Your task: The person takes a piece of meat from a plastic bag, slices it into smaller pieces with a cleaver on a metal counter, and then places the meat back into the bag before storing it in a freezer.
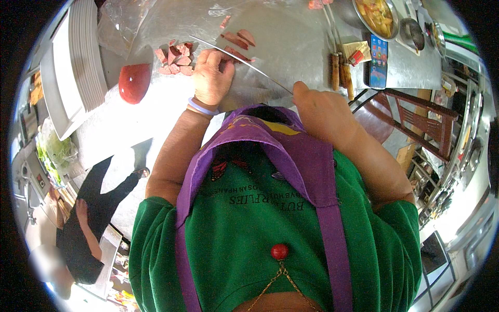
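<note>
My right hand point(325, 111) is closed around the knife's handle, which the fist hides. The long thin blade point(269, 77) slants up and left across the metal worktop, past my left fingertips. My left hand point(212, 74), with a pale band at the wrist, has its fingers curled on a reddish slice of meat point(237, 53) beside the blade. Part of that slice is hidden by fingers and blade. Beyond lie more meat slices point(235, 40). Left of my left hand is a loose pile of cut meat chunks point(176, 58). A rounded, shiny red sausage end point(134, 83) rests farther left.
White stacked trays point(87, 58) and a clear plastic bag point(117, 27) are at left. At right are wooden-handled tools point(341, 74), a red lighter point(356, 57), a phone point(377, 62) and a food bowl point(376, 17). A chair point(417, 121) stands right; another person point(91, 218) is at lower left.
</note>
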